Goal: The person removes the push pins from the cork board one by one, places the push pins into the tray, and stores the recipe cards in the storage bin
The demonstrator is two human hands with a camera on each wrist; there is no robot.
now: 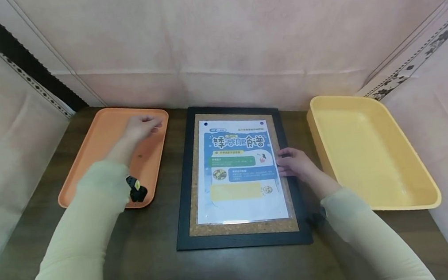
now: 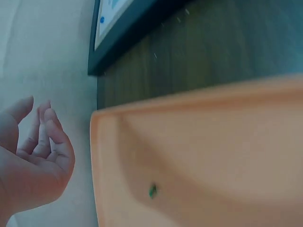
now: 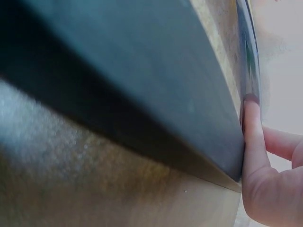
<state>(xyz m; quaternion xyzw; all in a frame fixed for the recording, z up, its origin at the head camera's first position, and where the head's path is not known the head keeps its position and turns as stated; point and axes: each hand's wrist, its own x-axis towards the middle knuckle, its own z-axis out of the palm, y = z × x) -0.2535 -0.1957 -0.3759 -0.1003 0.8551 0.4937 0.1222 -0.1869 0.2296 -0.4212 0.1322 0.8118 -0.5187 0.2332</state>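
Note:
My left hand [image 1: 141,127] is over the far part of the orange tray [image 1: 104,123]. In the left wrist view its fingers are loosely bent, thumb apart from them, with nothing visible between. A small green pushpin [image 2: 153,190] lies in the tray. At centre, a printed poster sheet [image 1: 242,209] in blue and white lies on a cork board [image 1: 200,231] with a black frame [image 1: 245,240]. Blue pushpins mark its top corners, one at left [image 1: 205,124] and one at right [image 1: 261,123]. My right hand [image 1: 296,165] rests at the sheet's right edge, fingertips touching it.
A deep yellow bin [image 1: 369,154] stands on the right of the dark wooden table [image 1: 227,273]. Pale cloth walls [image 1: 239,45] close off the back and both sides. A black wrist device [image 1: 137,190] sits on the left sleeve.

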